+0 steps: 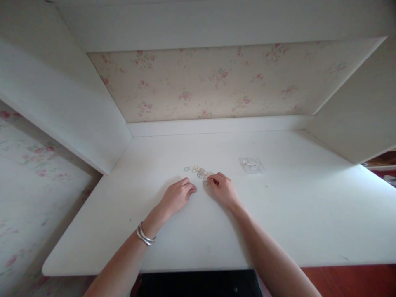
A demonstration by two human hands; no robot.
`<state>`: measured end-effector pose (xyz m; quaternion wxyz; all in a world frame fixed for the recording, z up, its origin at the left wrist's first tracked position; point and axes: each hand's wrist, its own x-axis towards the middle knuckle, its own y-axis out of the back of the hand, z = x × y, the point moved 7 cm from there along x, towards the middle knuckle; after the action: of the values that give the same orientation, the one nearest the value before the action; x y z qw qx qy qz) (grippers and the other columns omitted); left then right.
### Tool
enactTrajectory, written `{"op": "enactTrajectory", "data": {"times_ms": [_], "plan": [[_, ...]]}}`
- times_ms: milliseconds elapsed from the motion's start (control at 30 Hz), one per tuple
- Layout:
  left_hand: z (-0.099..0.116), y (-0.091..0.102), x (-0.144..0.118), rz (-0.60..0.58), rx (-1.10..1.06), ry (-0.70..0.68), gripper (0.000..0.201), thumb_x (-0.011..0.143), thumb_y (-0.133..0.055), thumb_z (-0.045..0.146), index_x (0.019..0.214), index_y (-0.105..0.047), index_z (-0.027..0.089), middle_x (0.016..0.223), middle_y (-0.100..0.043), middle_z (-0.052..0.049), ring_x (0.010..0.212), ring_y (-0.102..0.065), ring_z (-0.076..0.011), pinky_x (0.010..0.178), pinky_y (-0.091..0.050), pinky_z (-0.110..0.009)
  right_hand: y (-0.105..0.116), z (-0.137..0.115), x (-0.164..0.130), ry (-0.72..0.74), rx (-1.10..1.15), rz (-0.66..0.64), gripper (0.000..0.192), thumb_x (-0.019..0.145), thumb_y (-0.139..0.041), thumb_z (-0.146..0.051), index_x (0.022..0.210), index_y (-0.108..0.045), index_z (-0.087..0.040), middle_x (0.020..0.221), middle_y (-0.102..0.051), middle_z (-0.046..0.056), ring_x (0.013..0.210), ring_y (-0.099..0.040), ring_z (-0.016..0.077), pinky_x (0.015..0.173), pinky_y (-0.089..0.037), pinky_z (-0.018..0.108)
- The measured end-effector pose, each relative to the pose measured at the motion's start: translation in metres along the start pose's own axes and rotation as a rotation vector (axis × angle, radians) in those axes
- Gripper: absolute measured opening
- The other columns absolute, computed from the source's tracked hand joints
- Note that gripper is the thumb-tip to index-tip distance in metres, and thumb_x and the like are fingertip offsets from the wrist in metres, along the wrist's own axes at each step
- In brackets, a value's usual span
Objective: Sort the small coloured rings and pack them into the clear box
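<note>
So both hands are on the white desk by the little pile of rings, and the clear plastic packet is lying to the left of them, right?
Not quite. The head view shows the packet lying to the right of the hands, not the left. The rest holds: the left hand and right hand rest on the white desk by the rings.

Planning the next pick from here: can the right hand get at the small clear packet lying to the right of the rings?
Probably yes. The clear packet lies flat on the white desk, just right of the right hand, and nothing stands between them. That hand's fingertips are at the small rings now.
</note>
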<state>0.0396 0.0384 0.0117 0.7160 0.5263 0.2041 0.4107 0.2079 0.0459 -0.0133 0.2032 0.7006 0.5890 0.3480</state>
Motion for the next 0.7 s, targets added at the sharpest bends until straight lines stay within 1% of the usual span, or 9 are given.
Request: {"op": "enactTrajectory", "data": {"times_ms": [133,400,500,600,700], "plan": [[-0.001,-0.003,0.002,-0.028,0.046,0.001,0.023,0.091,-0.044,0.025,0.092,-0.066,0.023,0.086,-0.061,-0.002,0.08,-0.059,-0.0133,0.072,-0.043,-0.023,0.0,0.0,0.0,-0.005,-0.005,0.007,0.024,0.084,-0.046,-0.03,0.086,-0.069,-0.025,0.079,-0.062,0.001,0.063,-0.053,0.0108,0.061,-0.038,0.023],[0.002,0.001,0.004,-0.071,0.084,-0.021,0.023,0.091,-0.045,0.029,0.089,-0.068,0.026,0.082,-0.06,-0.001,0.081,-0.058,-0.0145,0.074,-0.043,-0.024,0.002,-0.002,0.0,0.012,-0.001,0.009,0.024,0.084,-0.046,-0.031,0.085,-0.069,-0.024,0.078,-0.062,0.0,0.063,-0.054,0.0112,0.061,-0.038,0.023],[0.005,0.0,0.004,-0.085,0.103,-0.04,0.021,0.09,-0.047,0.03,0.089,-0.068,0.025,0.082,-0.06,-0.002,0.081,-0.058,-0.0153,0.074,-0.043,-0.025,0.002,-0.005,-0.001,0.037,-0.014,-0.022,0.022,0.083,-0.048,-0.031,0.085,-0.069,-0.024,0.076,-0.062,0.0,0.061,-0.053,0.0107,0.061,-0.038,0.023],[0.005,0.0,0.004,-0.083,0.114,-0.033,0.023,0.09,-0.045,0.028,0.088,-0.068,0.025,0.081,-0.059,-0.002,0.08,-0.058,-0.0157,0.073,-0.043,-0.025,-0.001,-0.011,-0.003,0.109,-0.054,-0.085,0.018,0.082,-0.053,-0.03,0.085,-0.069,-0.025,0.076,-0.062,-0.001,0.064,-0.055,0.0107,0.066,-0.038,0.024],[0.006,-0.002,0.004,-0.085,0.129,-0.043,0.024,0.091,-0.044,0.026,0.087,-0.067,0.024,0.08,-0.059,-0.002,0.079,-0.058,-0.0156,0.071,-0.042,-0.026,-0.002,-0.014,-0.005,0.151,-0.102,-0.112,0.015,0.081,-0.055,-0.027,0.084,-0.07,-0.027,0.08,-0.063,-0.001,0.07,-0.057,0.011,0.074,-0.036,0.026]]}}
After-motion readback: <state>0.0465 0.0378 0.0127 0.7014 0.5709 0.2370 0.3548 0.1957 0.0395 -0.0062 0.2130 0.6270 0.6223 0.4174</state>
